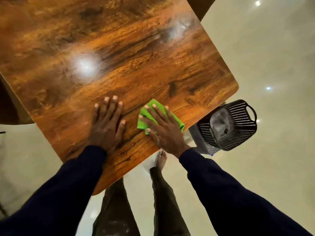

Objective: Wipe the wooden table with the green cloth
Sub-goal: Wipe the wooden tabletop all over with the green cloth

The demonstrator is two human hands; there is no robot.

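The glossy wooden table fills the upper left of the head view, with a bright lamp glare on it. A folded green cloth lies near the table's front edge. My right hand presses flat on the cloth with straight, spread fingers and covers most of it. My left hand rests flat on the bare wood just left of the cloth, fingers straight, holding nothing.
A black perforated plastic basket with a grey bundle inside stands on the floor beside the table's right corner. Pale shiny floor tiles surround the table. My legs and a bare foot are below the table's edge.
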